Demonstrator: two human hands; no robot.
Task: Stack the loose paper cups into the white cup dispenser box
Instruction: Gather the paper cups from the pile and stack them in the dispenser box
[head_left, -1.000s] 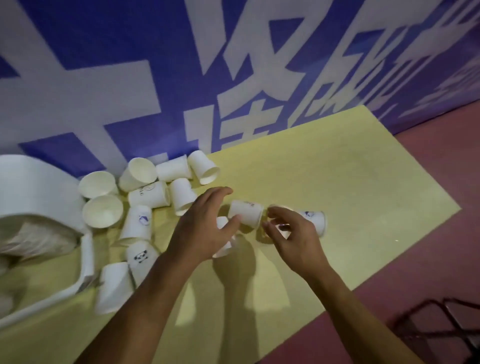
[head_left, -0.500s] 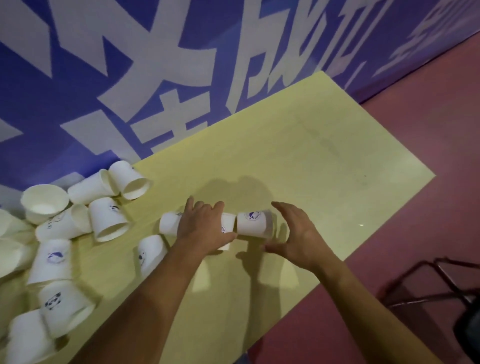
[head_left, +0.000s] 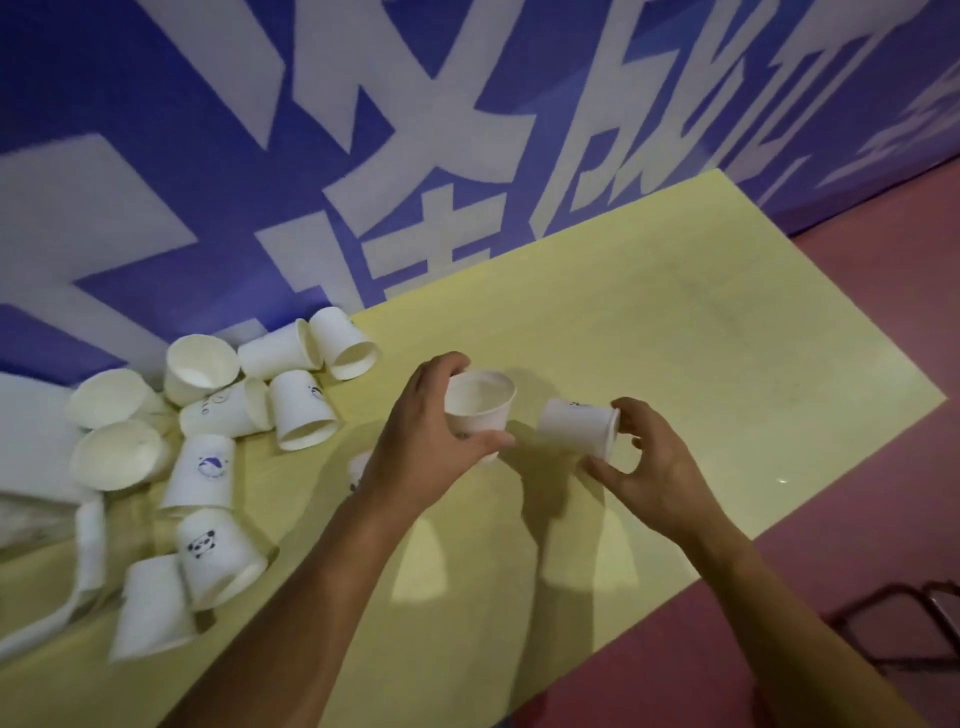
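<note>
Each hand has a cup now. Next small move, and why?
Probably nest them: the right hand tips its sideways white paper cup base-first into the upright white paper cup in the left hand. The upright cup's mouth faces up and looks empty. The sideways cup's narrow base points toward it, with a gap between them.

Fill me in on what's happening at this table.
A person is gathering loose paper cups. The left hand grips an upright paper cup, mouth up, just above the yellow table. The right hand holds a second cup on its side, base pointing toward the first; the two cups are apart, not yet nested. A pile of loose cups lies to the left.
</note>
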